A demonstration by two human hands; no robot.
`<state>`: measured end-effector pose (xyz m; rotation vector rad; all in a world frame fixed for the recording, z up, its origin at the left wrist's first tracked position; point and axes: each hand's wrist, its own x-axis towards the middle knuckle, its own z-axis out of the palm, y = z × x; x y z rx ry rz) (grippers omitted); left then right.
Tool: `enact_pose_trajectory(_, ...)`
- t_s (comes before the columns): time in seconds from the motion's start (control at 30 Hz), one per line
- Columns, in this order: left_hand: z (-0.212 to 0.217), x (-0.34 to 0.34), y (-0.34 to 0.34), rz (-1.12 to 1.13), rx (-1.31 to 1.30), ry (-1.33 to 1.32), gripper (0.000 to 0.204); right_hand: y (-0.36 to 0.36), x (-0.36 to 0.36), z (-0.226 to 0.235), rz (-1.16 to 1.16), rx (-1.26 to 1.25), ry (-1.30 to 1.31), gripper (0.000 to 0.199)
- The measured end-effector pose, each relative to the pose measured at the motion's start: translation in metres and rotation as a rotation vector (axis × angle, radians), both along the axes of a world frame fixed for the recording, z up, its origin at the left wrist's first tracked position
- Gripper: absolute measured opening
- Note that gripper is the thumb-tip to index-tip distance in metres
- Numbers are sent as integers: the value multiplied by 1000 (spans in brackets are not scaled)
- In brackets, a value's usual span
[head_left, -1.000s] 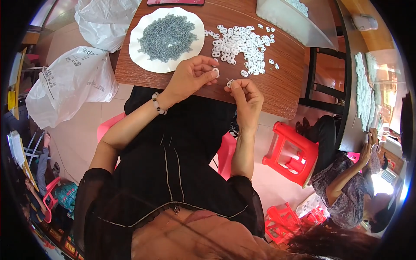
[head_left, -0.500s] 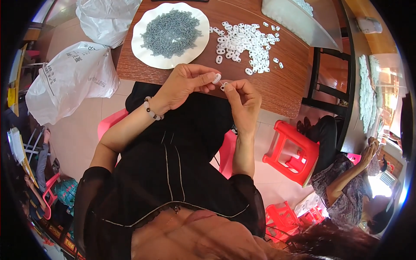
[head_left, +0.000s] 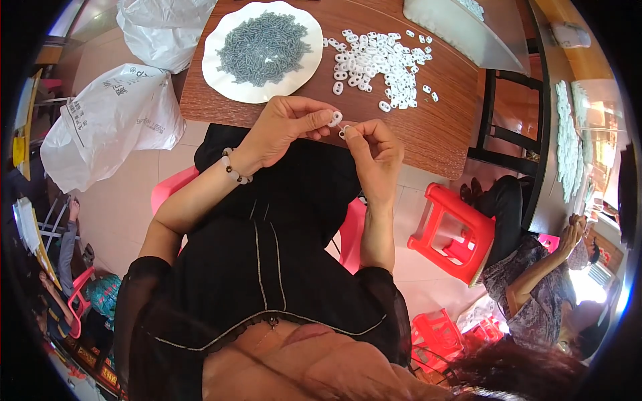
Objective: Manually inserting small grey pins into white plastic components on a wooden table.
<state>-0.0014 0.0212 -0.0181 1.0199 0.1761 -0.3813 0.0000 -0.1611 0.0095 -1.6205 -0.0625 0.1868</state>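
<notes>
1. A white bag (head_left: 110, 127) sits on the floor.
2. A white plate (head_left: 221, 73) of small grey bits rests on the brown surface (head_left: 435, 134).
3. The left hand (head_left: 284, 127) pinches a small white ring (head_left: 336, 119) in its fingers, above the lap.
4. The right hand (head_left: 374, 150) pinches a tiny piece (head_left: 344, 133) just beside it. Best to line them up slowly.

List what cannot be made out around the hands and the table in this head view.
- Small white piece in the left hand: too small to tell its shape.
- Item pinched by the right hand: mostly hidden by fingertips.
- Grey pieces on the white plate: too small to identify.
- Clear bag: cut off by the top edge.
</notes>
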Motion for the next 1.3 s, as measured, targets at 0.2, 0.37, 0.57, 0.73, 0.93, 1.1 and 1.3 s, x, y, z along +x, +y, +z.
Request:
enact_pose_trajectory(0.2,1,-1,0,8,17,-10,23,0,0,-2,-14,-23,-1,11)
enact_pose_trajectory(0.37,0,-2,0,13,24,-13,23,0,0,-4,-25,6,-1,11)
enact_pose_trajectory(0.57,-2,-2,-1,21,-8,-15,23,1,0,-2,-18,-56,-13,11)
enact_pose_trajectory(0.73,-1,-3,-4,22,19,-37,22,1,0,-1,-17,-100,-25,11)
enact_pose_trajectory(0.93,3,-6,-6,32,60,-91,22,3,-1,-4,-2,-71,-48,13)
enact_pose_trajectory(1.1,12,-6,-1,11,71,-104,20,7,-2,-1,25,36,-49,14)
enact_pose_trajectory(1.3,23,-8,2,-47,40,-91,19,3,-3,-7,77,193,-111,17)
